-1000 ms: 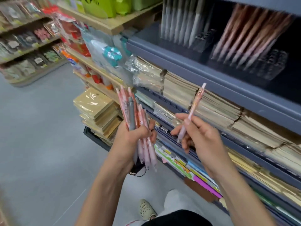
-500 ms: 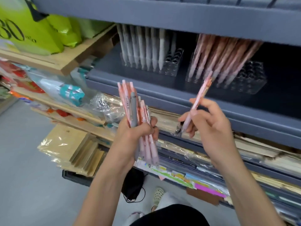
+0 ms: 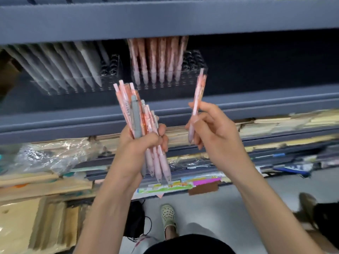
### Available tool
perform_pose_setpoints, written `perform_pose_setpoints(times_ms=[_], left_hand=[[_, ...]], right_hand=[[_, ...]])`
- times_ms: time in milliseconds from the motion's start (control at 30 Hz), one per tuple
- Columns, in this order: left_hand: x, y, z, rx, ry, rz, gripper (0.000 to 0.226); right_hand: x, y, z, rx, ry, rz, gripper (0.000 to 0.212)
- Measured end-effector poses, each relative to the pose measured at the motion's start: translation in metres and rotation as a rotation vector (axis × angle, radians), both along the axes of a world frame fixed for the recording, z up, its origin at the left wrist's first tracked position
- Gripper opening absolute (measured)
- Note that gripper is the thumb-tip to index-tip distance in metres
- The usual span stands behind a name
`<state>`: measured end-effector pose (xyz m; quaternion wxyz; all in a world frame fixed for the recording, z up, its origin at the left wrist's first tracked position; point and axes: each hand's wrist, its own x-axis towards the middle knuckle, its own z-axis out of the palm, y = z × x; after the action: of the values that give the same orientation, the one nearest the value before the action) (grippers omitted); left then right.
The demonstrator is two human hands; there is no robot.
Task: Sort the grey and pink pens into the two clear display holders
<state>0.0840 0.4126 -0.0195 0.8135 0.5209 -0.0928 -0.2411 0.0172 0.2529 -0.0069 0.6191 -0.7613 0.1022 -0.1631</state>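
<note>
My left hand [image 3: 141,143] is closed around a bundle of pens [image 3: 135,114], mostly pink with one grey pen [image 3: 136,118] at the front. My right hand [image 3: 211,129] pinches a single pink pen [image 3: 197,99], held nearly upright with its tip down. On the dark shelf behind stand two clear display holders: the left holder [image 3: 110,70] carries several grey pens [image 3: 73,65], the right holder [image 3: 194,65] carries several pink pens [image 3: 157,59]. The single pink pen is just in front of the right holder's right end.
A grey shelf edge [image 3: 165,19] overhangs the holders closely. Lower shelves [image 3: 275,125] hold stacked paper goods and wrapped packs. Brown packets [image 3: 27,217] are stacked at lower left. My foot [image 3: 167,215] stands on the grey floor, and a dark bag [image 3: 135,217] lies beside it.
The view has swung up and right, so the holder shelf is now straight ahead. My right hand with the single pink pen has risen toward the pink holder. The left hand keeps its bundle.
</note>
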Motion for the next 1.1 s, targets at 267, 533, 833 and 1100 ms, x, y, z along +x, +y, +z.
perform_pose_setpoints(times_ms=[267, 533, 833, 1100], left_hand=[[-0.011, -0.015, 0.006, -0.032, 0.031, -0.006, 0.041], [-0.024, -0.031, 0.005, -0.066, 0.018, 0.178, 0.039], [-0.040, -0.041, -0.007, -0.056, -0.010, 0.275, 0.041], [-0.039, -0.042, -0.012, -0.053, -0.016, 0.298, 0.041]], right_hand=[[-0.019, -0.029, 0.012, -0.058, -0.003, -0.050, 0.014], [0.018, -0.086, 0.033, 0.046, -0.139, -0.067, 0.007], [0.116, -0.107, 0.045, -0.028, -0.301, 0.008, 0.012], [0.156, -0.107, 0.046, -0.473, -0.210, -0.004, 0.011]])
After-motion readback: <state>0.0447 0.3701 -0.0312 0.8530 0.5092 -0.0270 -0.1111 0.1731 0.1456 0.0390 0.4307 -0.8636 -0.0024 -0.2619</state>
